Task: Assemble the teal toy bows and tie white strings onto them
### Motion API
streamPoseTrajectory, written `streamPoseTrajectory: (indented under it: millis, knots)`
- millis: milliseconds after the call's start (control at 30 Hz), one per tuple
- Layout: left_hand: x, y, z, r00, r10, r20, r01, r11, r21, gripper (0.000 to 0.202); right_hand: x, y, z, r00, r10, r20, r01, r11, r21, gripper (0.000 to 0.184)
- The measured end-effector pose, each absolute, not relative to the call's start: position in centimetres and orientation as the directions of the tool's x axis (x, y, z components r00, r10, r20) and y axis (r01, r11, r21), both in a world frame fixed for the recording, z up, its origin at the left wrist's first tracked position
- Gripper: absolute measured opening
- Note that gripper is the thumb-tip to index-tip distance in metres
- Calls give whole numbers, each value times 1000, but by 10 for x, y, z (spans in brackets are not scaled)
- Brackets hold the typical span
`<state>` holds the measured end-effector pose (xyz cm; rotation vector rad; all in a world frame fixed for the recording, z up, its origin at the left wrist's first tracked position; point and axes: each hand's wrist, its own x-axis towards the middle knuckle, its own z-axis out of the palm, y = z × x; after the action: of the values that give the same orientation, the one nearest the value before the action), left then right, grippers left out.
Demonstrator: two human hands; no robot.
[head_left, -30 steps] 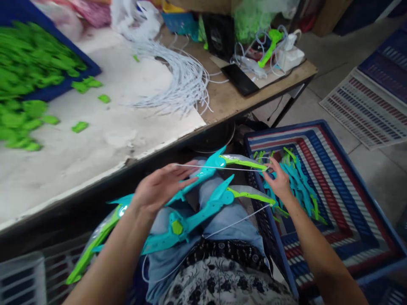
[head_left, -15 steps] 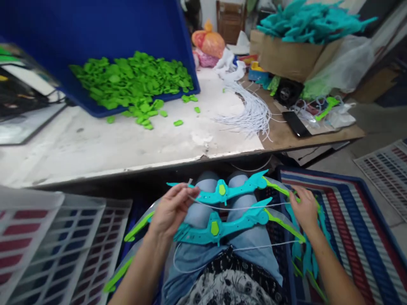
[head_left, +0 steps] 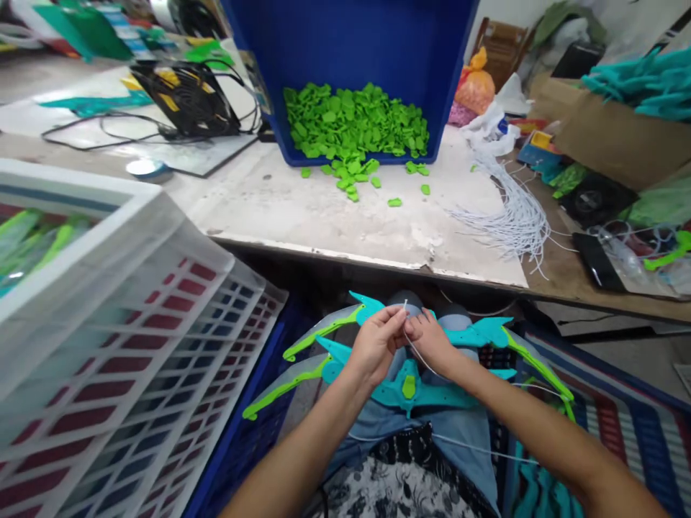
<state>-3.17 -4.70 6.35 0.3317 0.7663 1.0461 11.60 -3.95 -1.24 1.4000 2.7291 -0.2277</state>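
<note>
Two teal-and-green toy bows lie across my lap, a nearer toy bow (head_left: pixel 432 394) and a farther toy bow (head_left: pixel 483 332). My left hand (head_left: pixel 381 342) pinches the end of a white string (head_left: pixel 418 354), whose tip pokes up above the fingers. Against it, my right hand (head_left: pixel 426 334) has its fingers closed on the same string. Both hands are in front of the farther bow and hide its middle. The string runs down under my right forearm towards the bow's right green tip (head_left: pixel 566 394). A second white string (head_left: pixel 480 450) trails below the nearer bow.
A blue bin (head_left: pixel 356 43) of small green pieces (head_left: pixel 356 119) stands on the white-topped table (head_left: pixel 324 216). White strings (head_left: pixel 518 216) lie in a bundle at its right. A white crate (head_left: pixel 134 345) stands at left. A cardboard box (head_left: pixel 610 129) holds teal parts.
My right hand has left the bow's right tip and come in to meet my left hand at the string's end. The view has swung left, bringing the crate into sight.
</note>
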Motion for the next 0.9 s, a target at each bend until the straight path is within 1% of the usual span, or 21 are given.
streamPoseTrajectory:
  millis: [33,100,167,200,267,333,400,467,533,700,800,900]
  knots:
    - [-33,-46,65,272,879,-391,-661,467,588,37,118,-38,-11,-575,806,-144,818,563,-118,47]
    - [-37,-45,68,238,905,-353,-677,415,608,35,127,-30,-3,-570,798,-196,821,543,-176,58]
    - [-46,-45,71,165,934,-318,-671,343,657,33,140,-16,8,-567,781,-261,821,513,-251,69]
    - [-52,-45,71,118,946,-303,-655,303,692,32,147,-8,14,-565,770,-298,821,489,-295,71]
    - [-66,-43,69,-6,960,-280,-598,221,770,31,160,6,22,-563,734,-381,816,421,-395,73]
    - [-82,-38,64,-174,953,-249,-519,126,846,32,170,15,26,-550,703,-451,815,333,-474,76]
    - [-97,-30,59,-331,922,-202,-422,47,905,31,175,18,24,-524,700,-484,820,262,-509,82]
    - [-111,-19,54,-404,902,-149,-313,16,949,28,178,18,21,-497,722,-481,828,228,-513,89]
    - [-120,-10,50,-406,907,-107,-208,22,978,26,179,17,18,-498,728,-471,822,225,-523,89]
    - [-127,3,51,-367,929,-36,3,40,999,20,182,17,16,-552,708,-440,776,243,-582,77]
    - [-125,5,53,-390,921,-12,53,35,998,18,182,18,17,-559,710,-428,767,246,-593,77]
    - [-125,8,55,-401,916,1,63,26,998,16,181,18,19,-561,704,-436,768,246,-591,77]
